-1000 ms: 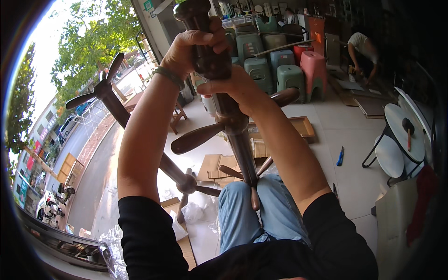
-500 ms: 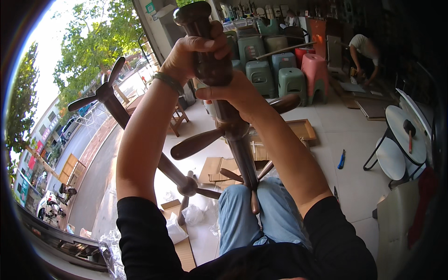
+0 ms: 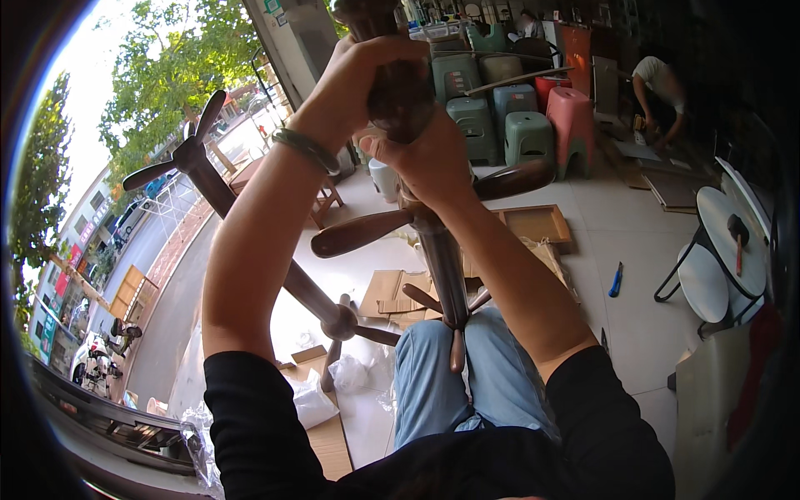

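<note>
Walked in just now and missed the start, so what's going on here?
A person grips a dark brown post with both hands: the left hand around its upper part, the right hand just below. Curved pegs stick out of it, and its lower end is at the person's knees. A similar post is to the left. Farther back, another person bends low near flat panels.
</note>
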Action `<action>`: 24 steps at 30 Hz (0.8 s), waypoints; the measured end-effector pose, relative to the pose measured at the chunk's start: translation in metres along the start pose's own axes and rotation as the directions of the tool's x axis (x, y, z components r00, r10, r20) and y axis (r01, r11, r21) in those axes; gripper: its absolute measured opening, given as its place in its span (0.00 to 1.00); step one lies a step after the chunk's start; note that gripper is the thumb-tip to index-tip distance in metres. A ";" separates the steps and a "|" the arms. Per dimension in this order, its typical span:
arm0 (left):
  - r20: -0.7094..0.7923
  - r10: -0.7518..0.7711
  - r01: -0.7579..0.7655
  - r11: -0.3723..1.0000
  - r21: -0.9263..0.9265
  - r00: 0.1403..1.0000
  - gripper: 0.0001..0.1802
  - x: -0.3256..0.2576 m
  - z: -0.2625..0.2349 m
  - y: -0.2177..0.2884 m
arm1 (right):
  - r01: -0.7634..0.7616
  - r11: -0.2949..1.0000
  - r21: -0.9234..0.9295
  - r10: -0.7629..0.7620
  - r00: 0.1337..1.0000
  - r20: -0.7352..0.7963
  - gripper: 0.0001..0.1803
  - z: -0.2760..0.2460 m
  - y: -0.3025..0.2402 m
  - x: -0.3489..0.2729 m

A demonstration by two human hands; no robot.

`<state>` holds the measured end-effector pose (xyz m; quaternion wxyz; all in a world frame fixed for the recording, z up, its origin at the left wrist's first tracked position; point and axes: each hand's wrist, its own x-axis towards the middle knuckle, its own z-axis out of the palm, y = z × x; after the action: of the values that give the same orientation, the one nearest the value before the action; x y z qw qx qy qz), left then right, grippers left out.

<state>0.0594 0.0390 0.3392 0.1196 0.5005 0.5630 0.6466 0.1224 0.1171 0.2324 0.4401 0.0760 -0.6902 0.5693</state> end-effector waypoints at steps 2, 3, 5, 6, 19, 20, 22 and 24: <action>0.506 0.189 -0.021 0.947 -0.320 0.841 0.17 0.006 -0.016 -0.001 | -0.139 0.940 0.311 -0.001 0.912 0.411 0.22 -0.016 -0.002 0.006; 0.583 0.172 0.012 0.955 -0.298 0.794 0.22 0.008 -0.022 -0.001 | -0.234 0.879 0.415 -0.005 0.867 0.498 0.18 -0.020 -0.004 0.007; 0.557 0.186 0.029 0.935 -0.354 0.809 0.19 0.008 -0.024 -0.001 | -0.265 0.869 0.418 0.015 0.858 0.513 0.20 -0.022 -0.005 0.010; 0.556 0.179 0.032 0.937 -0.348 0.812 0.18 0.007 -0.021 -0.002 | -0.276 0.861 0.427 0.016 0.853 0.521 0.20 -0.020 -0.005 0.010; 0.545 0.205 0.024 0.923 -0.384 0.813 0.15 0.003 -0.020 -0.001 | -0.156 0.932 0.328 0.003 0.906 0.423 0.23 -0.018 -0.003 0.005; 0.638 0.227 0.049 0.922 -0.384 0.735 0.15 0.005 -0.023 -0.002 | -0.229 0.903 0.364 0.024 0.872 0.490 0.23 -0.021 -0.002 0.010; 0.428 0.162 -0.020 0.948 -0.317 0.889 0.15 0.003 -0.020 -0.004 | -0.201 0.929 0.310 0.038 0.887 0.460 0.23 -0.020 0.001 0.014; -0.026 0.031 -0.032 0.999 -0.042 0.999 0.15 -0.005 -0.007 -0.004 | -0.007 0.997 0.080 -0.015 0.964 0.267 0.24 -0.011 0.004 0.013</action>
<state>0.0546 0.0323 0.3336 0.1129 0.4986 0.5426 0.6665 0.1176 0.1329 0.2385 0.3409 0.1711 -0.7198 0.5801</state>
